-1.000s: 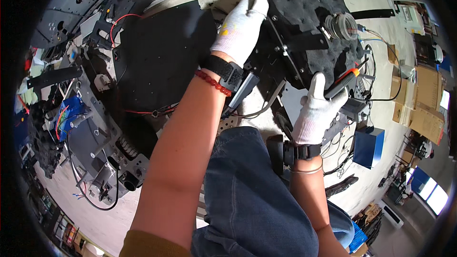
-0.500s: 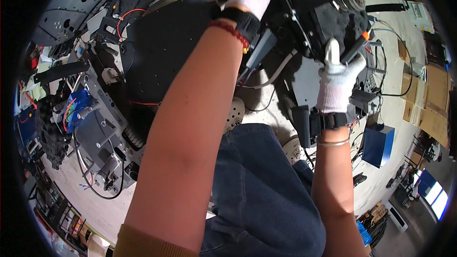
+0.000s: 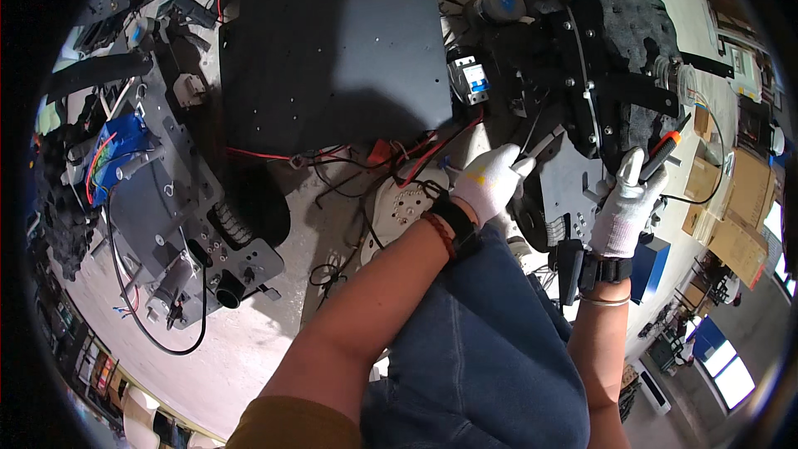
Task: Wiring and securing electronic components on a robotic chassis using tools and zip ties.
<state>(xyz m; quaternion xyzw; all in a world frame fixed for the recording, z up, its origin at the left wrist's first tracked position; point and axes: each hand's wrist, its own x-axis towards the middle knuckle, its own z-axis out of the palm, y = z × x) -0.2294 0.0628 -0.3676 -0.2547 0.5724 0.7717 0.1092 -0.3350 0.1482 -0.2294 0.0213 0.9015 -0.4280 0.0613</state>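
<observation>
My right hand (image 3: 629, 208), in a white knit glove, is closed around an orange and black utility knife (image 3: 663, 148) whose dark tip points up and away. In a matching glove with a yellow mark, my left hand (image 3: 494, 182) has its fingers pinched at the end of a light grey cable (image 3: 545, 142). That cable runs up against the grey metal plate (image 3: 573, 183) of a machine on the right. Above the plate, the machine's black frame (image 3: 582, 75) carries several bolts. The left fingertips partly hide the cable.
A large black panel (image 3: 332, 50) lies at centre left, with a breaker switch (image 3: 475, 78) at its right edge. Red and black wires (image 3: 416, 162) spread below it. Another grey metal assembly (image 3: 174, 208) stands on the left. At right are a blue box (image 3: 650, 268) and cardboard boxes (image 3: 731, 216).
My left hand has come down and back from the far top to the grey cable near my knee. My right hand still holds the knife. The view has shifted, uncovering the breaker switch.
</observation>
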